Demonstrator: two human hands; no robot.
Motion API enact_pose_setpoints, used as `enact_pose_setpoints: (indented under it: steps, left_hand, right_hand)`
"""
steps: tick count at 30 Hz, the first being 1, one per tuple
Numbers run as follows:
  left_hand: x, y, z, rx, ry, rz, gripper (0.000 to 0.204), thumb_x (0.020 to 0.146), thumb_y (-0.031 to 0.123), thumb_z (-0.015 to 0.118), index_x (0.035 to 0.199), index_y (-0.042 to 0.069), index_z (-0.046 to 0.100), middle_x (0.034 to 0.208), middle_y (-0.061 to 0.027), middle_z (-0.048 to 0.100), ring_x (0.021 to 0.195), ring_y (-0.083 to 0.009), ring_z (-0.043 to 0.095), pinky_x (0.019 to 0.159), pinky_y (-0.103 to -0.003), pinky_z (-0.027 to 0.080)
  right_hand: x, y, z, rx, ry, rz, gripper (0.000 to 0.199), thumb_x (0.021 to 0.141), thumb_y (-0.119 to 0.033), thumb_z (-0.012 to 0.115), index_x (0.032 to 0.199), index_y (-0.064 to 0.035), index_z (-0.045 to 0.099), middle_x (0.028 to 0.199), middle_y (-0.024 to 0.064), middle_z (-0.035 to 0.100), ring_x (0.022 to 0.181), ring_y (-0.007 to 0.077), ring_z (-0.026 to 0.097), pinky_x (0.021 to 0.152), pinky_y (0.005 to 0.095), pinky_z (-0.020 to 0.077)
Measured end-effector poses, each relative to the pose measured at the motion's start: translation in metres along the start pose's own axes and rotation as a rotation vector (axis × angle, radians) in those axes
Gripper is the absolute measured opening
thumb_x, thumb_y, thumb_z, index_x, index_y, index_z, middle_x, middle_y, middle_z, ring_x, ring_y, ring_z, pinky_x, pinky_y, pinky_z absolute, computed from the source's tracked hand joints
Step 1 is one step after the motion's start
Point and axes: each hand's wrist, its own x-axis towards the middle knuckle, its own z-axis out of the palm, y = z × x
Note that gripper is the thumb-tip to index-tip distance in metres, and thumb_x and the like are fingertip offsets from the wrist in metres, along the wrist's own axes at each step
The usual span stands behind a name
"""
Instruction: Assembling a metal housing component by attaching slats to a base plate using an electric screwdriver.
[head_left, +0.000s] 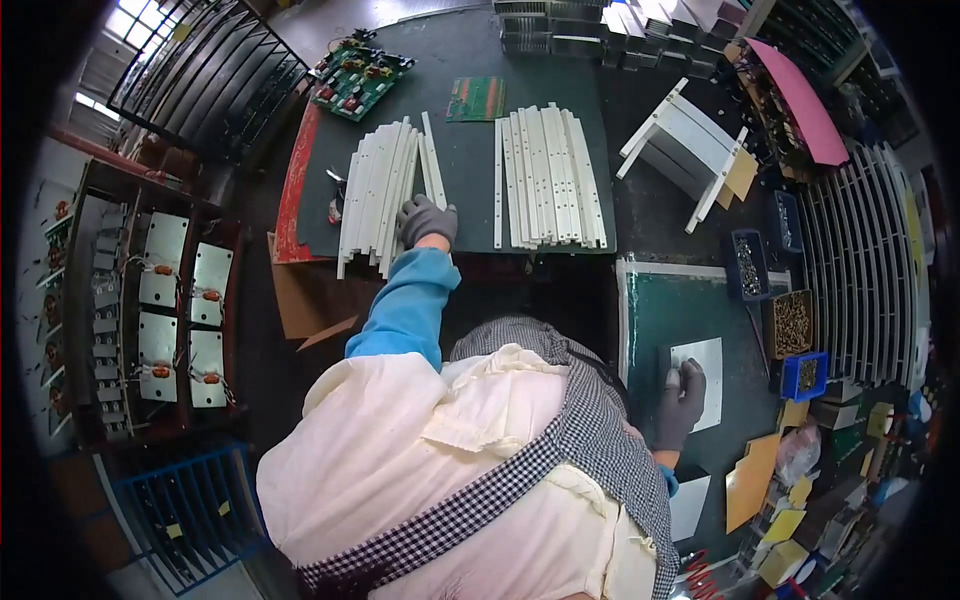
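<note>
My left hand (pixel 428 222), in a grey glove, is at the near end of a row of pale, drilled strips (pixel 375 190) on the dark green table. Its fingers curl over the row's right edge and appear to close on a strip; the fingertips are partly hidden. Two loose strips (pixel 432 160) lean away just beyond it. To the right lies a second row of strips (pixel 550 180). My right hand (pixel 680 402), also gloved, rests over a whitish metal plate (pixel 708 375) on the right-hand bench, fingers apart with nothing visible between them.
Green circuit boards (pixel 362 78) sit behind the strips. A pale frame assembly (pixel 690 150) stands at the far right. Small-parts bins (pixel 748 265) line the right bench. A rack of metal plates (pixel 165 260) is on the left, and a cardboard box (pixel 300 300) is below the table.
</note>
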Motion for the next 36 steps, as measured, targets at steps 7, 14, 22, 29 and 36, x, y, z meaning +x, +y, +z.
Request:
enact_pose_setpoints:
  steps: [7,14,22,29,36]
  left_hand:
    - [-0.015,-0.043,-0.007,0.092,0.302,-0.012,0.073,0.081,0.050,0.069,0.139,0.014,0.044,0.135,-0.0120,0.043,0.128,-0.0336,0.039,0.107,-0.051,0.031]
    - [0.015,-0.072,-0.006,0.014,0.211,0.034,0.032,0.087,0.014,0.062,0.118,0.011,0.053,0.122,-0.0142,0.055,0.112,-0.0343,0.057,0.091,-0.046,0.051]
    - [0.001,-0.057,0.024,-0.218,0.179,0.167,0.021,0.088,0.017,0.059,0.107,0.009,0.057,0.106,-0.0184,0.063,0.102,-0.0388,0.062,0.091,-0.047,0.049]
    - [0.002,-0.008,0.007,-0.092,0.037,0.009,0.062,0.084,0.050,0.069,0.123,0.006,0.051,0.135,-0.0182,0.050,0.129,-0.0320,0.046,0.100,-0.047,0.045]
    - [0.023,-0.004,-0.005,-0.147,-0.117,0.080,0.043,0.078,0.034,0.074,0.106,0.002,0.065,0.102,-0.0219,0.068,0.103,-0.0329,0.067,0.087,-0.044,0.054]
  right_hand:
    - [0.009,0.003,0.006,0.010,-0.023,-0.032,0.021,0.093,-0.007,0.059,0.112,0.0034,0.059,0.121,0.0156,0.059,0.109,0.0270,0.060,0.094,0.0345,0.0504]
    - [0.021,-0.008,0.013,0.013,-0.066,-0.095,0.019,0.092,-0.009,0.059,0.108,0.0018,0.062,0.111,0.0138,0.063,0.101,0.0267,0.062,0.090,0.0345,0.0498]
    - [0.022,-0.002,0.020,-0.062,-0.033,-0.184,0.015,0.092,-0.009,0.060,0.102,0.0004,0.063,0.108,0.0154,0.063,0.101,0.0307,0.062,0.090,0.0373,0.0499]
    - [0.022,-0.012,0.017,-0.140,-0.077,-0.193,0.018,0.090,-0.010,0.061,0.104,0.0000,0.064,0.109,0.0149,0.064,0.103,0.0304,0.061,0.092,0.0374,0.0481]
    - [0.018,-0.012,0.016,-0.139,-0.053,-0.204,0.018,0.089,-0.010,0.062,0.103,0.0000,0.064,0.110,0.0151,0.064,0.103,0.0328,0.061,0.093,0.0401,0.0483]
